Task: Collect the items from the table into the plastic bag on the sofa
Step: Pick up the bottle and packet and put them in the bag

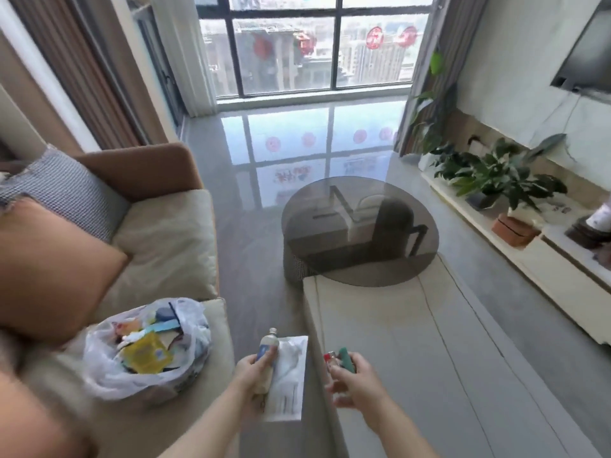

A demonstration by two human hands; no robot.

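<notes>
A clear plastic bag lies open on the sofa at the lower left, filled with several items, a yellow pack on top. My left hand is shut on a small bottle and a flat white packet, held over the gap between sofa and table, right of the bag. My right hand is over the near edge of the pale long table and grips two lighters, one red and one green.
A round dark glass table stands beyond the long table. An orange cushion and a checked cushion lie on the sofa. Potted plants line a low cabinet on the right. A large window is ahead.
</notes>
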